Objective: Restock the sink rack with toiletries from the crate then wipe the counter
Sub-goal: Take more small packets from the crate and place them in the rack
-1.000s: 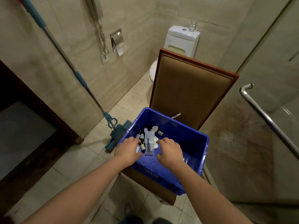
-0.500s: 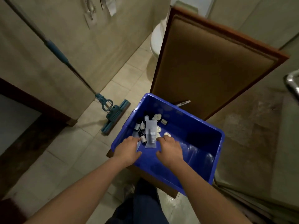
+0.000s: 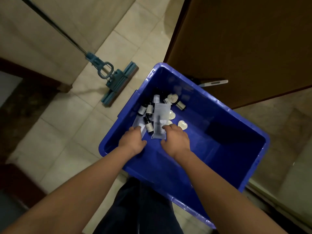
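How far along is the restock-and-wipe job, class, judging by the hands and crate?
Done: nothing visible; small bottles and round white packs lie in the blue crate. In hand: left hand and right hand reach inside, the right touching a clear packet; grip unclear. Left: stocking the rack, wiping the counter; neither is in view.

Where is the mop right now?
In the head view, the mop rests on the tiled floor, upper left, just left of the blue crate.
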Demonstrator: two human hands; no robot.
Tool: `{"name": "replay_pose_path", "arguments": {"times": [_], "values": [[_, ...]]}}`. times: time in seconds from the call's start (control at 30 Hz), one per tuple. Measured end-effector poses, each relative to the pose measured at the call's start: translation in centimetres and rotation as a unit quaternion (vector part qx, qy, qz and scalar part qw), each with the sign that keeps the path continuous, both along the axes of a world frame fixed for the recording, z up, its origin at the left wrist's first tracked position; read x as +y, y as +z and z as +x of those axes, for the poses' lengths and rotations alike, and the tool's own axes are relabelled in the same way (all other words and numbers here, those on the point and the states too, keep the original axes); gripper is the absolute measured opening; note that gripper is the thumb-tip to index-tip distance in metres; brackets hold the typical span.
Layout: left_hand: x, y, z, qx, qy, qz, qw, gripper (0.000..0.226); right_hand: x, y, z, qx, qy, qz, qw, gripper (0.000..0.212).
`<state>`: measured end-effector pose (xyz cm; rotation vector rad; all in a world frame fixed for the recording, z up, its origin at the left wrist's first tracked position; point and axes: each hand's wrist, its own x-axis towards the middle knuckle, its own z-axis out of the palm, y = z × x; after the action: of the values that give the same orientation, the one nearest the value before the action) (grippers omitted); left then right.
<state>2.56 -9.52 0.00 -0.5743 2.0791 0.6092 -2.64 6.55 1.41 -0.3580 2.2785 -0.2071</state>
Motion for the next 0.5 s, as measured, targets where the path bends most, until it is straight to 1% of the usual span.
{"name": "replay_pose_path", "arguments": {"times": [0.13,0.27,0.37,0.5], "values": [[0.3,-2.1,-0.7,-0.026,0.023,-0.013,0.999,0.064,-0.7,-2.3,-1.0,-0.009,-0.005,0.012,1.0,0.051],[0.6,-3.4,-1.1,-0.037,0.028,-0.043,0.998,0.066,-1.4,-4.2,-1.8,-0.011,-0.068,0.02,0.997,0.047],[0.6,-3.8,-1.3,-0.032,0.034,-0.081,0.996,0.067,-1.9,-5.2,-2.1,-0.006,-0.085,0.035,0.996,0.053],[0.7,-4.3,-2.0,-0.03,0.042,-0.11,0.993,0.078,-2.5,-6.1,-2.4,-0.008,-0.118,0.044,0.992,0.069]]}}
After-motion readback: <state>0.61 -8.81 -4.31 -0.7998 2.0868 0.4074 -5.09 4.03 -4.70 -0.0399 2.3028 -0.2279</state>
